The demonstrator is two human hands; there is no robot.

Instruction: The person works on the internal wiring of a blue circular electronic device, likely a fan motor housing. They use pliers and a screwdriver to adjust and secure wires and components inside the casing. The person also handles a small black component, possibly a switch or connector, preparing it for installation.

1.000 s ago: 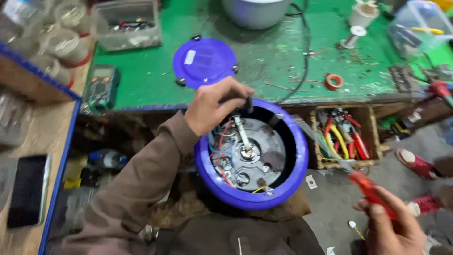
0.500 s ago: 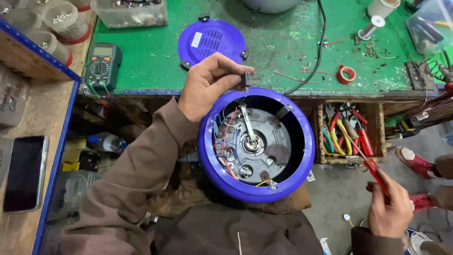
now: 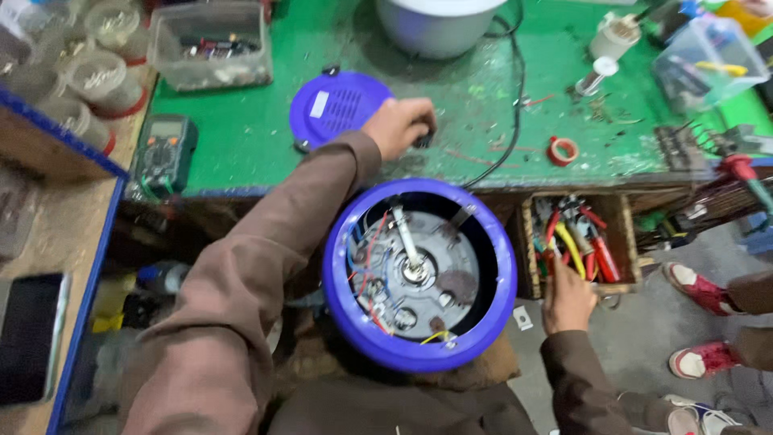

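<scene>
Green workbench (image 3: 241, 137) with multimeter (image 3: 163, 149), purple cover (image 3: 338, 106) beside left hand (image 3: 398, 125).

A workbench (image 3: 266, 153) topped with worn green covering fills the upper part of the view, its surface scratched and speckled. Along its front edge runs a dark wooden rail. At the left stands a second wooden bench (image 3: 48, 234) edged in blue. Below, at the lower right corner, lies a grey concrete floor (image 3: 644, 322). The light is even and soft.
</scene>
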